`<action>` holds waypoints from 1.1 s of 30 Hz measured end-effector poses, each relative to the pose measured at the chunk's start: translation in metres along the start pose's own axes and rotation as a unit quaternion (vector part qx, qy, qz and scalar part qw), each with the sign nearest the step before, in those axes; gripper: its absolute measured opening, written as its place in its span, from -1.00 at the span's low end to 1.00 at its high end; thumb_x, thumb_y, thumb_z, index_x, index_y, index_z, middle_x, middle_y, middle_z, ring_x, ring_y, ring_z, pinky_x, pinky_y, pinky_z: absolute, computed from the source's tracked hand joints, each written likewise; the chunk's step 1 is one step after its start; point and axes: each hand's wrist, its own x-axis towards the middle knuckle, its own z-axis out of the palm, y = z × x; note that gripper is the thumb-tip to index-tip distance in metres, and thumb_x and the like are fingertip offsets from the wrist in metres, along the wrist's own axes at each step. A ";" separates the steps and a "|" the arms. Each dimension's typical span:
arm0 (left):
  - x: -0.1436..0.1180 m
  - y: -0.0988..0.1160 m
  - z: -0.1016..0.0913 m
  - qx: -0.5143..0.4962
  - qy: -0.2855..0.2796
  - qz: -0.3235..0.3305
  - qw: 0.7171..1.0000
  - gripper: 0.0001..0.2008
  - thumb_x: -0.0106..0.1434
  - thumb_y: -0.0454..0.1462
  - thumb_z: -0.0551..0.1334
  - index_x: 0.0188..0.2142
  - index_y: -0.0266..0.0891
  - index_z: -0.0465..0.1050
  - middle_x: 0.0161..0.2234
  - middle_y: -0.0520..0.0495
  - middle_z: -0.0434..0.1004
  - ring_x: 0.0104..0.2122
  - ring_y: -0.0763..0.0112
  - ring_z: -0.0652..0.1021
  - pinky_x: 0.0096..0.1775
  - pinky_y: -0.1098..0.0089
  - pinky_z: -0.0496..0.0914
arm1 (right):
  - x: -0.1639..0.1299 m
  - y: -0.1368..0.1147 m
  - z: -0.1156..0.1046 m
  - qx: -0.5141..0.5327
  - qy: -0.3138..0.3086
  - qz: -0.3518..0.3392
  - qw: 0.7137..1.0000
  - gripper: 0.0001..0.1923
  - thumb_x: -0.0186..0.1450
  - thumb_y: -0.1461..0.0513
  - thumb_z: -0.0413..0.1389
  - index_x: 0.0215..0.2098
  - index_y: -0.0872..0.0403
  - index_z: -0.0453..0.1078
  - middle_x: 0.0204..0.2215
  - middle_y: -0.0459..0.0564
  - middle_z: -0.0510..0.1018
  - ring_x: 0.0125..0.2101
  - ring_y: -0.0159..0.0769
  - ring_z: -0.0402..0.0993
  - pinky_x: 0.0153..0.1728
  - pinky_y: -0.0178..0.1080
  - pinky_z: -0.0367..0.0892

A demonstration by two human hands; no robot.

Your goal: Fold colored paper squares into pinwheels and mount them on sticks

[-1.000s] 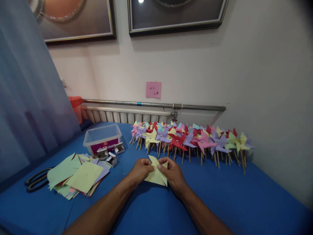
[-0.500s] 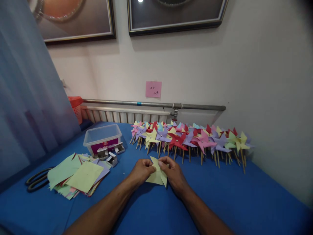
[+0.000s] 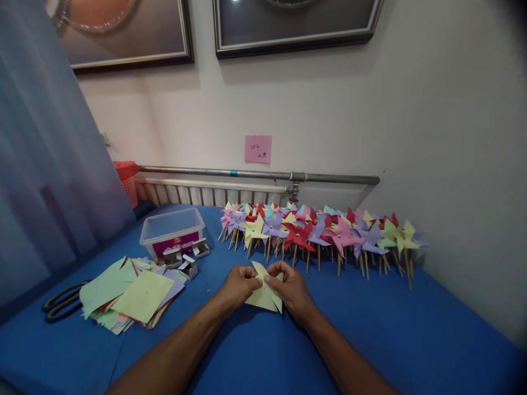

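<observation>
blue table (image 3: 370, 340) by wall | yellow paper (image 3: 263, 295) lies between both hands, points folded toward centre | left hand (image 3: 236, 285) pinches its left side | right hand (image 3: 290, 288) pinches centre-top, equally near

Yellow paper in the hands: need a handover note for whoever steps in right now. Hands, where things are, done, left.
Left hand: shut on the yellow paper, pinching at its centre.
Right hand: shut on the same paper, fingertips at the centre, points folded in.
Paper sits low over the blue table, no stick on it.
Done: row of finished pinwheels on sticks along the wall.
Left: this one not yet pinned or mounted; stack of cut squares at left unused. Clear tub, small boxes and scissors lie nearby.
</observation>
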 end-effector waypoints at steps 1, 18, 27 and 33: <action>0.000 0.000 0.000 0.000 0.000 0.002 1.000 -0.76 -0.12 -0.19 0.34 -0.63 -0.19 0.28 -0.70 0.14 0.27 -0.67 0.57 0.22 -0.55 0.44 0.07 | 0.000 0.000 0.000 0.004 -0.001 0.002 1.000 -0.73 0.04 0.06 0.34 -0.41 0.01 0.43 -0.46 -0.15 0.45 -0.48 -0.34 0.31 -0.41 -0.27 0.28; 0.001 0.000 0.000 -0.005 -0.006 0.002 1.000 -0.78 -0.08 -0.22 0.33 -0.62 -0.21 0.29 -0.71 0.16 0.25 -0.67 0.57 0.19 -0.54 0.45 0.05 | 0.000 -0.002 0.002 0.024 -0.016 0.049 0.998 -0.72 -0.01 0.12 0.31 -0.36 0.02 0.40 -0.52 -0.18 0.48 -0.55 -0.36 0.34 -0.49 -0.28 0.25; 0.001 -0.001 -0.001 -0.004 -0.007 0.008 1.000 -0.68 -0.14 -0.18 0.41 -0.64 -0.21 0.26 -0.69 0.15 0.26 -0.65 0.59 0.22 -0.54 0.47 0.06 | 0.000 0.000 0.002 -0.002 -0.002 0.029 1.000 -0.77 0.04 0.16 0.27 -0.34 0.01 0.42 -0.50 -0.18 0.49 -0.53 -0.35 0.37 -0.49 -0.29 0.26; 0.003 -0.003 -0.001 -0.001 0.012 0.004 1.000 -0.67 -0.12 -0.18 0.42 -0.64 -0.21 0.26 -0.69 0.15 0.26 -0.65 0.59 0.23 -0.55 0.47 0.06 | 0.000 0.000 0.004 0.021 -0.003 0.039 0.999 -0.72 0.03 0.15 0.30 -0.30 0.00 0.40 -0.46 -0.16 0.53 -0.49 -0.30 0.42 -0.45 -0.26 0.30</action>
